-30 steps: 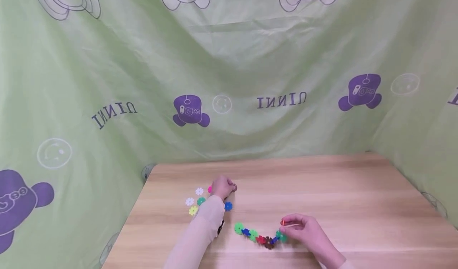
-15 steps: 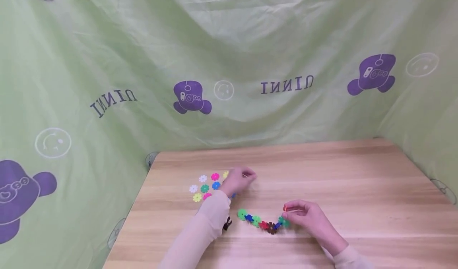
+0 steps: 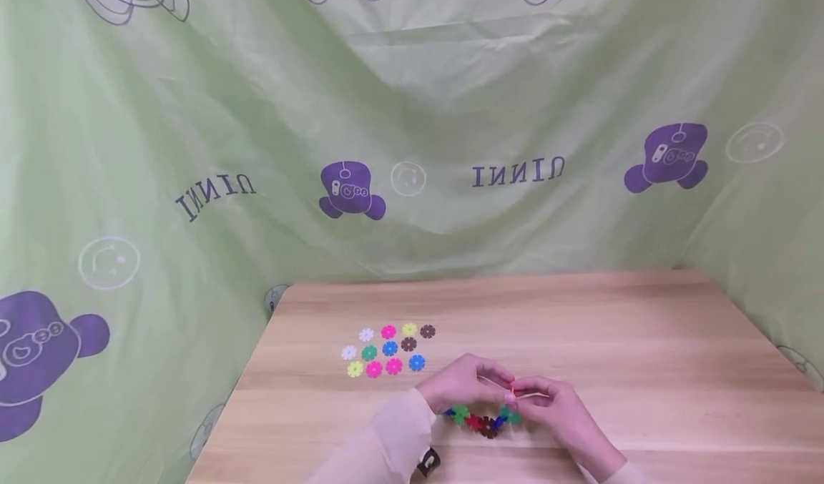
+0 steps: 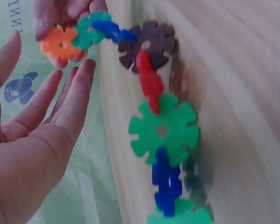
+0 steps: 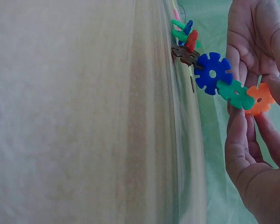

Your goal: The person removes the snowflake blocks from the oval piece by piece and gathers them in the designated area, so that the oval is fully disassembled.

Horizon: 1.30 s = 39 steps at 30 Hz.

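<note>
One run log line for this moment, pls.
right hand: pinches orange piece; left hand: beside it, grip unclear; chain: green end meets orange piece; loose pieces: flat on table

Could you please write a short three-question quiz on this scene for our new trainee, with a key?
1. Multiple choice: in the chain, which piece joins directly to the orange piece?
A) the red one
B) a green one
C) the brown one

2. True or false: the person's right hand pinches the orange piece.

3. Count: how many loose pink pieces show on the table in the head view?

Key:
1: B, a green piece comes next to the orange one.
2: True.
3: Three.
</note>
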Available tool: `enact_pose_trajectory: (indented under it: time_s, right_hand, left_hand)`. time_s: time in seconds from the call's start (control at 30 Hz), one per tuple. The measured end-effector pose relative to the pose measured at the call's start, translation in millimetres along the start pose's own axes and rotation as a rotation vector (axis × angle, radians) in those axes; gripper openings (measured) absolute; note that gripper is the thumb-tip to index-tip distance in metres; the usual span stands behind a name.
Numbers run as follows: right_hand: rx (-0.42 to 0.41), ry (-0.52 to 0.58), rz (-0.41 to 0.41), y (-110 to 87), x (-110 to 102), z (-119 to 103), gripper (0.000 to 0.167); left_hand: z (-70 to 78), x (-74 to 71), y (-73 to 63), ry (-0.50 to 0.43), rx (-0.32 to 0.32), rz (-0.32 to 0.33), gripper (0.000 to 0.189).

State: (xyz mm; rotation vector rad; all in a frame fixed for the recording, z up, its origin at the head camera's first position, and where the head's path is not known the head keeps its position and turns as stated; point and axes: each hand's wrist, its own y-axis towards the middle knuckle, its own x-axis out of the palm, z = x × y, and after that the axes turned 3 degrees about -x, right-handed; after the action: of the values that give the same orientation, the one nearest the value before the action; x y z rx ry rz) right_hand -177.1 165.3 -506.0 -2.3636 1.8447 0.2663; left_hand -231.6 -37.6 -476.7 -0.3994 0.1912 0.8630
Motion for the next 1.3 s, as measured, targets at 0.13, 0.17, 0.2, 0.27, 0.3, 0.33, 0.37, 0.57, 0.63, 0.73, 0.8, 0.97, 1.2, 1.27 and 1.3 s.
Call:
enact_pose_trajectory:
  time_s: [0.13, 0.17, 0.2, 0.27, 0.3, 0.33, 0.37, 0.57, 0.63, 0.73, 0.8, 0.97, 1.2, 1.27, 1.3]
  right_hand:
    - [-0.028, 0.003, -0.026, -2.9, 2, 6, 0.045]
    - [-0.034, 0.006, -0.027, -3.1, 2, 7, 0.045]
    - [-0.039, 0.006, -0.029, -3.1, 2, 7, 0.045]
    - [-0.055, 0.001, -0.029, -2.3, 1, 8, 0.046]
    - [-0.063, -0.007, -0.027, -1.7, 1, 7, 0.046]
    - [-0.063, -0.011, -0.028, -2.2, 1, 7, 0.047]
    - [-0.062, -0.015, -0.027, -2.4, 1, 7, 0.047]
    - [-0.026, -0.008, 0.012, 1.8, -1, 0, 0.049]
    - [-0.029, -0.004, 0.021, 2.8, -2, -2, 0.048]
    - [-0.033, -0.004, 0.016, 1.9, -2, -3, 0.046]
    - [-0.030, 0.005, 0.008, 0.2, -1, -1, 0.045]
    - [-0.056, 0.029, -0.018, 0.1, -2, -1, 0.044]
    - [-0.065, 0.028, -0.043, 0.1, -2, -3, 0.046]
    - [-0.056, 0.013, -0.035, 0.0, -2, -3, 0.046]
    - [-0.052, -0.001, -0.029, -0.1, -1, -3, 0.046]
  left_hand:
    - [-5.9, 9.4, -2.1, -0.067, -0.025, 0.055, 0.028]
    - [-6.5, 11.1, -2.0, -0.085, -0.030, 0.069, 0.027]
    - [-6.8, 12.6, -1.6, -0.101, -0.032, 0.083, 0.026]
    - [-6.0, 14.5, -1.3, -0.110, -0.040, 0.107, 0.024]
    - [-4.9, 15.1, -0.9, -0.107, -0.046, 0.120, 0.023]
    - [-5.3, 16.6, -1.3, -0.105, -0.057, 0.127, 0.022]
    - [-5.2, 17.6, -1.6, -0.101, -0.070, 0.133, 0.021]
    - [2.3, 17.0, 1.7, -0.163, -0.107, 0.115, 0.019]
    - [4.2, 16.8, 3.3, -0.201, -0.113, 0.107, 0.019]
    - [3.3, 18.5, 3.5, -0.235, -0.131, 0.102, 0.019]
    - [1.1, 20.4, 2.5, -0.244, -0.139, 0.103, 0.019]
    - [-1.1, 20.4, 3.1, -0.235, -0.127, 0.113, 0.019]
    - [-4.9, 19.2, 2.6, -0.196, -0.100, 0.138, 0.019]
    - [-5.9, 19.2, 2.7, -0.200, -0.098, 0.143, 0.018]
    - [-6.2, 19.1, 2.6, -0.208, -0.098, 0.143, 0.018]
